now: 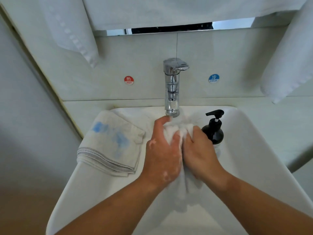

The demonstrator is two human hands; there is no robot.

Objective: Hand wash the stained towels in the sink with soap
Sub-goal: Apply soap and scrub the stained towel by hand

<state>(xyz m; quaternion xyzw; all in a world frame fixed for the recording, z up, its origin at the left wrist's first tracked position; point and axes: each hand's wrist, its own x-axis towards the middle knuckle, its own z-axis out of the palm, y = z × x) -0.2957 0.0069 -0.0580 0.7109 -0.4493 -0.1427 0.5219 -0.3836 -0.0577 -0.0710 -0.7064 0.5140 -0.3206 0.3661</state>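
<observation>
Fingers (160,122) of left hand (162,153) and right hand (200,154) tight round white towel (172,130), right fingertips hidden

I see chrome faucet (171,85) mid-wall, red HOT sticker (128,80) left of it, blue COLD sticker (213,78) right. White linen (74,34) hangs upper left, second linen (288,61) upper right.

I count one sink (254,150), one tap (171,85), one black pump bottle (213,131). Two towels at the basin: a wet white towel (171,131) and a blue-stained towel (110,143). Two stickers: a red sticker (128,80), a blue sticker (213,78). Two hands: left hand (162,155), right hand (199,153). Three hanging towels (72,31) overhead.
</observation>
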